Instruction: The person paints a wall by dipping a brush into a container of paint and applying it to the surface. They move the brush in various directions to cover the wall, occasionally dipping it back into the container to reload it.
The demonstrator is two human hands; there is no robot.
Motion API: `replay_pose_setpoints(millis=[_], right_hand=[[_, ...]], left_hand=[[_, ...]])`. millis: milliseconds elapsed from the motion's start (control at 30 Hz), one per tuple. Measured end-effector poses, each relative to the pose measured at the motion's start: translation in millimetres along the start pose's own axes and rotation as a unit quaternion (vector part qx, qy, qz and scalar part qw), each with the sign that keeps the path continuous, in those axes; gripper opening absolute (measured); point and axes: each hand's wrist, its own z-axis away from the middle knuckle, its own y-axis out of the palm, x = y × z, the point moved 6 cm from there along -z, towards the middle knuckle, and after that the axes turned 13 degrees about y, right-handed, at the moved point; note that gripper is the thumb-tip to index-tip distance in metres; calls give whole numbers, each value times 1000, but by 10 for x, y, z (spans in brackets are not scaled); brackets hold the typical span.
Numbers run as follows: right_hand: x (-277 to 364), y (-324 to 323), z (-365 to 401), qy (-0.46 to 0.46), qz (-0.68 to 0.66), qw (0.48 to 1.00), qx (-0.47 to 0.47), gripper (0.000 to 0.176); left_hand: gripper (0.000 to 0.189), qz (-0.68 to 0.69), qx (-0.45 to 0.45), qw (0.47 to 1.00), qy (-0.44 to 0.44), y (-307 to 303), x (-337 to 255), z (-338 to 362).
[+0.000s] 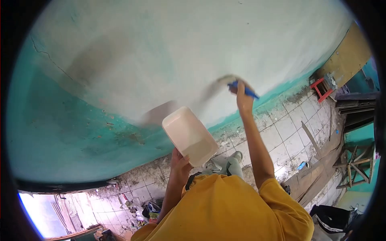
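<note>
1. a person in a yellow shirt (225, 209), seen from above, faces a wall whose pale coat (152, 48) spreads over most of the upper and middle area.
2. the right hand (243, 98) is closed around the blue handle of a brush (251, 94), held out toward the wall at the lower part of the pale area. the bristles are blurred, so whether they touch the surface is hard to tell.
3. the left hand (181, 161) pinches the near side edge of a pale, rectangular tray (185, 130), held between the body and the wall. how much it contains cannot be made out.
4. what looks done: a broad, whitish stretch. it is uneven, with faint green showing through in places, so i would judge this coverage as partial rather than finished.
5. what looks left: solid teal paint (60, 140) across the lower left, and a narrow teal strip along the wall's foot toward the right. whether these are meant to be covered is unclear.
6. surface faults also remain: a thin, dark crack (52, 60) at the upper left, and a stained, flaking patch (120, 130) left of the tray.
7. below, the tiled floor (277, 140) is dirty along the wall, with a red stool (320, 90) at the far right.
</note>
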Motion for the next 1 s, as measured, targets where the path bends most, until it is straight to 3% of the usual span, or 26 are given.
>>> replay_pose_setpoints(millis=[67,133,200,300,467,567,667,833,900,1000], right_hand=[[766,128,-132,-47,-19,998,-25,35],[1591,274,-95,-162,-99,982,7,36],[2066,325,-48,-212,-103,971,43,42],[1754,268,-136,-217,-138,965,48,44],[-221,-52,18,-45,-91,995,-13,38],[-714,-257,115,-3,-24,1000,-8,38],[87,-121,5,-45,17,999,-2,40],[1878,223,-32,-211,-92,973,29,39],[1940,226,-102,-218,-117,967,59,42],[1188,104,-143,-176,-158,971,25,42]], left_hand=[[77,21,5,1000,-9,103,-47,3],[76,33,7,999,-2,117,-33,-1],[74,46,7,999,5,112,0,-9],[73,60,2,998,-2,94,46,0],[77,60,13,998,10,70,79,-15],[77,45,2,999,8,112,26,-1],[78,41,-4,999,-12,153,3,14],[82,42,6,999,-17,205,9,-2],[82,39,-4,999,-18,214,29,11],[82,43,-9,999,-5,197,8,2]])
